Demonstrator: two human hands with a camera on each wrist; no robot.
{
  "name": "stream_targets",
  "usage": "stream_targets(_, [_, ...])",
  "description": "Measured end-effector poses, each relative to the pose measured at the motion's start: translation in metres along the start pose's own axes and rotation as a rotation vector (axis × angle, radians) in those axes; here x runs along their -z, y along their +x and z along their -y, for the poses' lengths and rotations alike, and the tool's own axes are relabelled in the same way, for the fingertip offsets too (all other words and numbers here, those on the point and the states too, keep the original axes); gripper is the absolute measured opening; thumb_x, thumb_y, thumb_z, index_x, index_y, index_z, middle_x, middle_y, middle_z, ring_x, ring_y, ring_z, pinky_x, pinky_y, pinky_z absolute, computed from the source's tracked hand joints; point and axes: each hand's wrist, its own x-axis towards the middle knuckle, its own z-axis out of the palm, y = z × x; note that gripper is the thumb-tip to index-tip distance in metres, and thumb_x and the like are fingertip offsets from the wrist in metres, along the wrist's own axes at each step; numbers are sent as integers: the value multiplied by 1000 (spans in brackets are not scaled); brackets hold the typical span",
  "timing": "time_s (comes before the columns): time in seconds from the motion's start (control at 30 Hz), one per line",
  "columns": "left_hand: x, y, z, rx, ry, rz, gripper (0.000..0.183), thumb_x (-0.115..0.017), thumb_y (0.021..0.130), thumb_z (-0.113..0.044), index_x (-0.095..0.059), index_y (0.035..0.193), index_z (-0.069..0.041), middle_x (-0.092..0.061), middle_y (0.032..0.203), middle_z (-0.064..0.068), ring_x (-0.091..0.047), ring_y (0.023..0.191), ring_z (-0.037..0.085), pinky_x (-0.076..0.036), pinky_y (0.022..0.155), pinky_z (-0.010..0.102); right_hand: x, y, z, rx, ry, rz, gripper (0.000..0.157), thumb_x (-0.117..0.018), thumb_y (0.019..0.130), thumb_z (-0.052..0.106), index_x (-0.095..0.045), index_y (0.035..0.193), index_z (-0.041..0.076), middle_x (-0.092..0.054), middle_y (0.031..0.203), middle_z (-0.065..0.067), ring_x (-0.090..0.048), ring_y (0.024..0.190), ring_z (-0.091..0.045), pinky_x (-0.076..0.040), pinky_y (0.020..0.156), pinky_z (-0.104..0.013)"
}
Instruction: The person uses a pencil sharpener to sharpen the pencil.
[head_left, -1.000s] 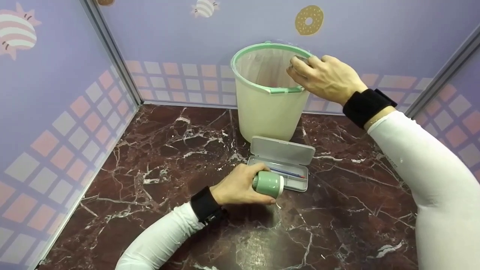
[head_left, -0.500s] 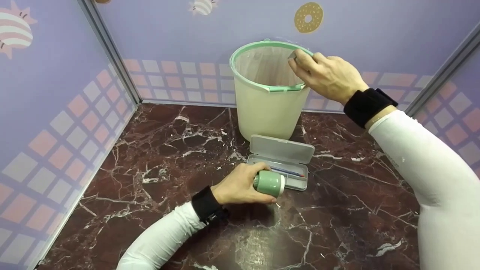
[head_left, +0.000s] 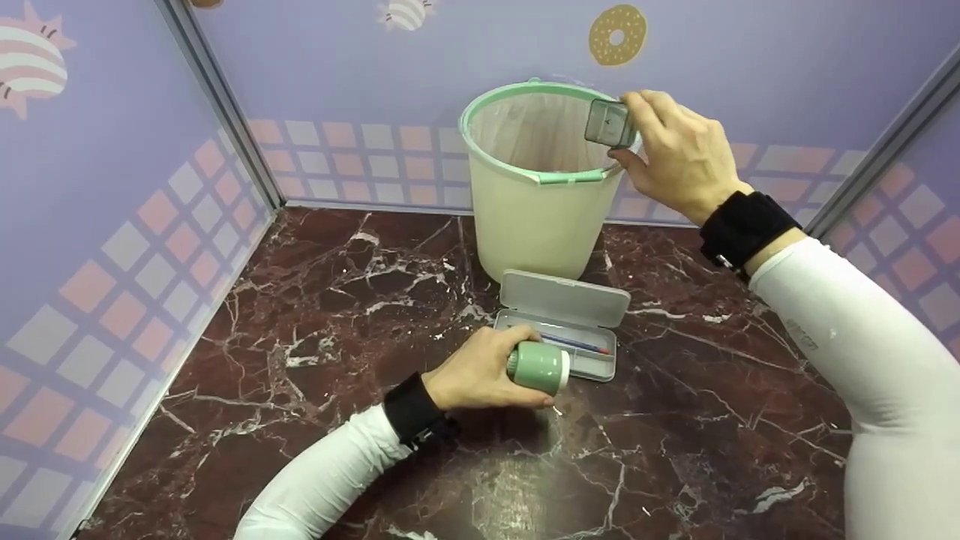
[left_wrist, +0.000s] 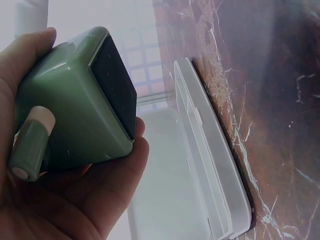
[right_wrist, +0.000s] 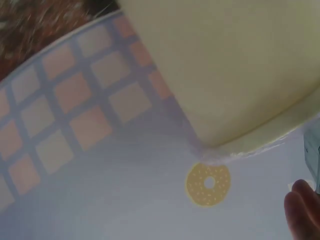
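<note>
My left hand [head_left: 480, 373] grips a green crank pencil sharpener [head_left: 537, 367], held on its side close above the marble table. In the left wrist view its stubby crank handle [left_wrist: 31, 145] points toward the camera, and a dark square face shows on the far side. My right hand [head_left: 679, 154] pinches a small see-through grey shavings drawer [head_left: 608, 124] by its right end, over the right part of the bin's mouth. Only the fingertips [right_wrist: 302, 210] and an edge of the drawer [right_wrist: 312, 155] show in the right wrist view.
A cream waste bin [head_left: 536, 217] with a green rim and clear liner stands against the back wall. In front of it lies an opened grey pencil case [head_left: 566, 298], a blue pencil [head_left: 574, 344] inside. Pale specks dot the table. Patterned panels enclose the sides.
My right hand has turned and drawn slightly right, so the drawer, earlier mostly hidden behind the fingers, now shows plainly. My left hand and the sharpener have stayed nearly still.
</note>
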Motion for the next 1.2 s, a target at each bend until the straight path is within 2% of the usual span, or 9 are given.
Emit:
stream_targets(0.2, [1, 0, 3, -2, -9, -14, 69, -99, 80, -44, -68, 131, -11, -83, 105, 7, -69, 79, 7, -60, 69, 21, 3, -14, 3, -208, 231, -59, 64, -85, 98, 30, -63, 145, -7, -76, 130, -29, -80, 90, -42, -65, 78, -53])
stream_targets(0.27, [2, 0, 3, -2, -12, -26, 69, -100, 80, -44, -68, 131, -11, -83, 105, 6, -70, 80, 8, -60, 70, 22, 2, -19, 4, -262, 308, -103, 61, -85, 98, 31, -66, 142, -5, -78, 126, -26, -81, 87, -37, -65, 76, -37])
stream_targets(0.37, [3, 1, 4, -5, -8, -40, 69, -100, 79, -44, -68, 131, -11, -82, 104, 6, -70, 81, 9, -60, 72, 23, 0, -27, 8, -328, 429, -173, 56, -87, 96, 30, -70, 137, -5, -81, 122, -22, -81, 85, -18, -59, 74, -13])
stream_targets(0.43, [3, 2, 4, -6, -10, -41, 70, -100, 79, -44, -68, 132, -12, -82, 105, 6, -71, 82, 9, -60, 72, 23, 1, -34, 11, -352, 504, -207, 53, -88, 96, 27, -72, 136, -5, -82, 120, -21, -77, 88, -3, -54, 72, -4])
stream_targets(0.47, [3, 2, 4, -7, -12, -41, 70, -100, 79, -44, -68, 133, -12, -82, 106, 6, -71, 82, 10, -60, 73, 23, 1, -38, 14, -359, 543, -223, 52, -89, 95, 23, -72, 135, -6, -82, 119, -21, -75, 89, 3, -56, 72, -4])
stream_targets(0.57, [4, 2, 5, -4, -20, -38, 70, -100, 80, -43, -68, 133, -12, -83, 108, 5, -73, 84, 11, -61, 74, 23, 2, -52, 22, -351, 633, -254, 48, -89, 94, 15, -72, 134, -6, -82, 117, -22, -73, 94, 11, -59, 74, -7])
stream_targets(0.73, [6, 2, 7, 15, -6, -59, 70, -100, 80, -43, -68, 134, -12, -83, 110, 6, -75, 87, 13, -62, 76, 25, -2, -75, 36, -287, 687, -269, 49, -90, 85, 6, -74, 130, -4, -82, 106, -23, -70, 85, 8, -55, 69, -7])
stream_targets(0.93, [5, 1, 8, 20, 1, -117, 68, -100, 79, -44, -70, 131, -13, -84, 107, 7, -75, 85, 14, -61, 76, 27, -11, -103, 50, -194, 740, -253, 53, -91, 81, 11, -75, 129, -4, -81, 96, -21, -62, 69, 5, -51, 61, -10])
stream_targets(1.2, [7, 1, 8, 0, 44, -172, 69, -101, 78, -46, -69, 130, -12, -84, 107, 7, -77, 85, 17, -62, 76, 28, -25, -141, 72, -130, 813, -185, 48, -86, 86, 17, -73, 126, -7, -78, 88, -15, -65, 65, -11, -54, 59, -16])
